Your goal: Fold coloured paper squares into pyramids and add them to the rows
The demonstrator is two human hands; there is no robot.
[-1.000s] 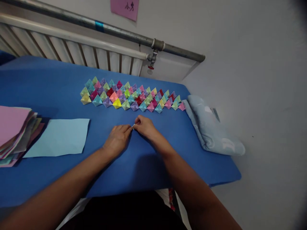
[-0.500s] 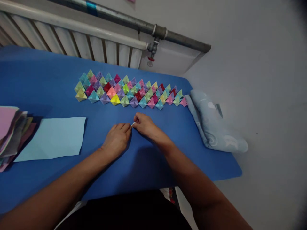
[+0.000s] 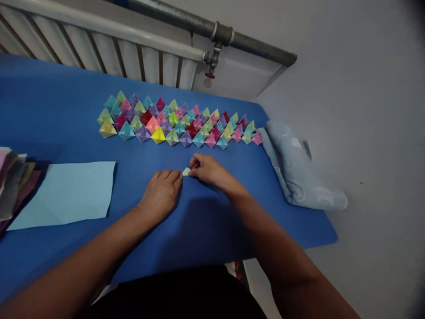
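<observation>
Small pale green folded paper (image 3: pixel 186 171) sits between the two hands, low over the blue surface (image 3: pixel 136 157). Right hand (image 3: pixel 207 169): thumb and forefinger pinched together on the paper's right edge, other fingers curled in. Left hand (image 3: pixel 161 190): palm down, fingers side by side, tips at the paper's left edge — thumb hidden, so cannot tell whether it pinches or only presses. Beyond the grip, a close-set band of folded paper pieces (image 3: pixel 158 135), several rows deep: yellow, green, blue, purple, pink, red. Left of the grip, well apart, a light blue sheet (image 3: pixel 66 190) lies flat; farther left, a stack of coloured papers (image 3: pixel 15 186), cut off by the frame edge. Right of the grip, a folded grey-blue cloth (image 3: pixel 299 173) with pale shapes and a swirl, next to the band's right end. Past the band, a white radiator (image 3: pixel 126 57) and a metal pipe (image 3: pixel 182 22) — red valve handle (image 3: pixel 210 75) below its joint.
</observation>
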